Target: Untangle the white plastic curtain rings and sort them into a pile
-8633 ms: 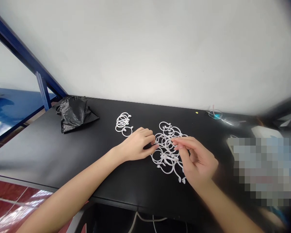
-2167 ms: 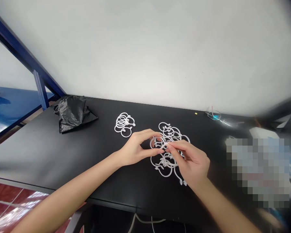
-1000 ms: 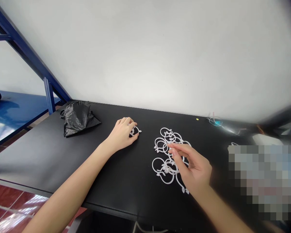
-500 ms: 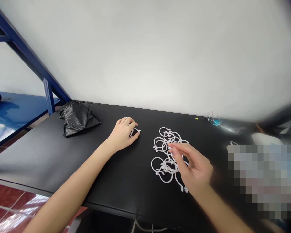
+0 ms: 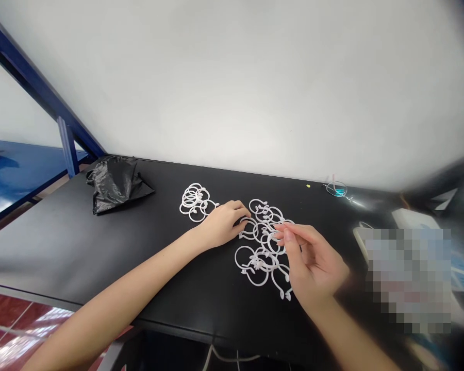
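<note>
Several white plastic rings (image 5: 260, 251) lie in a loose pile on the black table (image 5: 62, 242). A smaller, neater stack of the same rings (image 5: 193, 198) sits to its left. My left hand (image 5: 221, 224) rests at the pile's left edge, its fingers curled onto one ring (image 5: 248, 228). My right hand (image 5: 313, 257) hovers over the pile's right side. Its thumb and forefinger are pinched at another ring (image 5: 273, 241).
A crumpled black plastic bag (image 5: 116, 180) lies at the table's back left. A small clear object with a blue tint (image 5: 335, 189) sits by the white wall at the back right. A blue metal frame (image 5: 64, 144) stands off the table's left end.
My left hand has left the small stack and come back right to the loose pile, so the stack is uncovered. My right hand stayed over the pile.
</note>
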`<move>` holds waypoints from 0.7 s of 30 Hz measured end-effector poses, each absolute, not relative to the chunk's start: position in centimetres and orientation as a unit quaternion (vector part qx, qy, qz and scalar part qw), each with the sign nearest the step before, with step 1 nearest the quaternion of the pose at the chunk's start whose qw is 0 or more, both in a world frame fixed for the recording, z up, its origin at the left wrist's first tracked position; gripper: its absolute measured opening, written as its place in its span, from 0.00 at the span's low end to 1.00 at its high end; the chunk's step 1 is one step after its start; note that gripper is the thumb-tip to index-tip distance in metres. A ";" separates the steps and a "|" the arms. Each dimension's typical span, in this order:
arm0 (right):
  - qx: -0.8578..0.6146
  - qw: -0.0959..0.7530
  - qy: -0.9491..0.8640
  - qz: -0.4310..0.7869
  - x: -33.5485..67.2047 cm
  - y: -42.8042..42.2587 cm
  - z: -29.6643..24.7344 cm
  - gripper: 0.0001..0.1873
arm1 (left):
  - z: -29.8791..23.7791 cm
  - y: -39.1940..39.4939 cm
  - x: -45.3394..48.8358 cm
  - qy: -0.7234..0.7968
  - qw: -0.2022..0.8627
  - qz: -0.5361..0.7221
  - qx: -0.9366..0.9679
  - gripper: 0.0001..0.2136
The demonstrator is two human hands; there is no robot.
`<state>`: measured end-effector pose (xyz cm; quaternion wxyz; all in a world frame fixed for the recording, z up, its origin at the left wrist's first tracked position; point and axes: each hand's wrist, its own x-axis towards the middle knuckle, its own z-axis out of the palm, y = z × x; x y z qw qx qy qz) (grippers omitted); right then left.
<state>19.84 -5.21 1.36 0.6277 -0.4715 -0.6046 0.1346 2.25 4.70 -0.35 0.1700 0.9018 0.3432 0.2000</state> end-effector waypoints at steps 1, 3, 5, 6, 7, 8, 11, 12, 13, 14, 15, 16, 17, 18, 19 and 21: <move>-0.472 0.627 -0.605 0.137 19.8 -5.2 1.4 0.10 | -0.6 4.7 2.2 0.352 0.190 0.210 0.892 0.08; -0.467 0.627 -0.608 0.139 19.7 -5.3 1.4 0.11 | -1.0 4.7 2.0 0.367 0.232 0.233 0.870 0.07; -0.461 0.628 -0.612 0.140 19.6 -5.3 1.4 0.12 | -1.2 4.6 1.9 0.373 0.270 0.264 0.847 0.06; -0.459 0.628 -0.613 0.139 19.6 -5.3 1.5 0.13 | -1.3 4.6 1.8 0.375 0.289 0.281 0.835 0.06; -0.458 0.628 -0.614 0.139 19.6 -5.3 1.5 0.14 | -1.3 4.6 1.8 0.380 0.310 0.295 0.820 0.06; -0.458 0.627 -0.615 0.139 19.6 -5.3 1.5 0.14 | -1.2 4.6 1.7 0.388 0.332 0.306 0.804 0.06; -0.455 0.628 -0.617 0.132 19.6 -5.1 1.4 0.13 | -0.6 4.7 1.5 0.413 0.442 0.312 0.733 0.06; -0.453 0.629 -0.618 0.129 19.6 -5.0 1.4 0.14 | -0.3 4.7 1.5 0.416 0.493 0.315 0.697 0.07; -0.451 0.629 -0.620 0.128 19.5 -4.9 1.4 0.14 | 0.0 4.7 1.4 0.413 0.545 0.320 0.655 0.08; -0.451 0.627 -0.622 0.128 19.5 -4.8 1.3 0.14 | 0.3 4.6 1.3 0.406 0.594 0.327 0.613 0.08; -0.453 0.621 -0.626 0.131 19.5 -4.7 1.3 0.14 | 0.6 4.6 1.2 0.394 0.634 0.334 0.575 0.09; -0.456 0.611 -0.634 0.132 19.4 -4.6 1.3 0.15 | 0.8 4.4 1.2 0.382 0.664 0.341 0.545 0.09; -0.457 0.597 -0.646 0.131 19.4 -4.5 1.2 0.16 | 0.9 4.3 1.2 0.369 0.686 0.344 0.523 0.10; -0.454 0.581 -0.663 0.128 19.3 -4.5 1.2 0.19 | 1.0 4.1 1.2 0.357 0.704 0.344 0.508 0.10; -0.448 0.566 -0.681 0.121 19.2 -4.4 1.2 0.22 | 1.1 3.9 1.3 0.347 0.718 0.339 0.499 0.11; -0.426 0.542 -0.716 0.107 19.2 -4.4 1.1 0.28 | 1.1 3.5 1.4 0.341 0.731 0.325 0.494 0.11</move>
